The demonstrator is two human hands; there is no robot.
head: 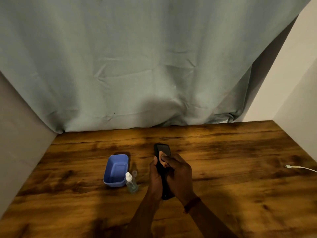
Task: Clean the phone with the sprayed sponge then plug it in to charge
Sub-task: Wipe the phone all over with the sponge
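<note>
My right hand (178, 172) was curled narrowly, its fingertips pinching a small tan sponge (162, 158) and pressing it against the screen of the phone (163, 149). My left hand (155, 176) was wrapped around the phone's left edge from below, holding it tilted above the wooden table (223, 194), top end away from me. The sponge sat on the middle of the screen, with the upper part of the glass bare above it.

As I judged it, I was in the wiping step: the sponge was on the phone, but I could not tell how much of the surface was already clean. Just left of my hands stood the clear spray bottle (131, 183), with the blue plastic tub (116, 169) beside it. The charging cable (301, 168) lay well apart at the table's right edge, its plug free, so the plugging-in was not yet done.
</note>
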